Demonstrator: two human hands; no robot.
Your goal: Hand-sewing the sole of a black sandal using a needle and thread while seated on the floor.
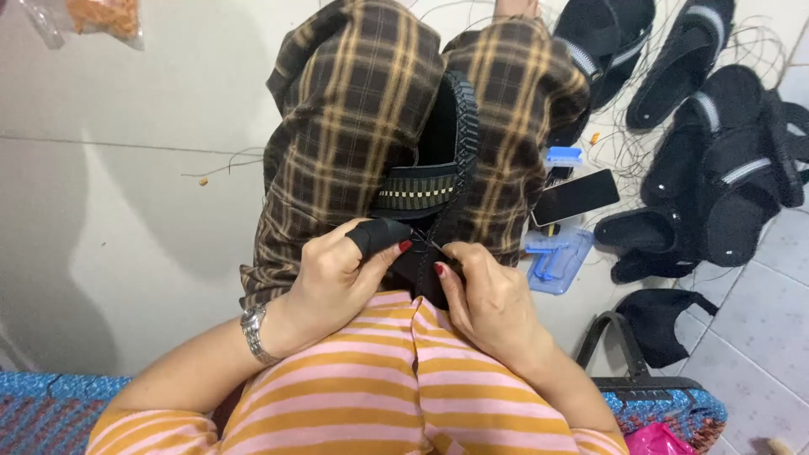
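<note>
While the person is sitting with knees drawn up in plaid trousers (354, 109), a black sandal (447, 168) is standing upright between the thighs, its braided edge running up the right side. The left hand (333, 282) is pinching the sandal's lower end, fingers curled closed, with a black thumb guard (377, 236) covering the thumb. The right hand (489, 295) is gripping the same spot from the other side, fingertips pressed together on the black material; whether they are also holding a thread cannot be told. More black sandals (716, 168) are lying on the floor's upper right corner, beside a dark phone (575, 196) and a blue plastic box (556, 257).
</note>
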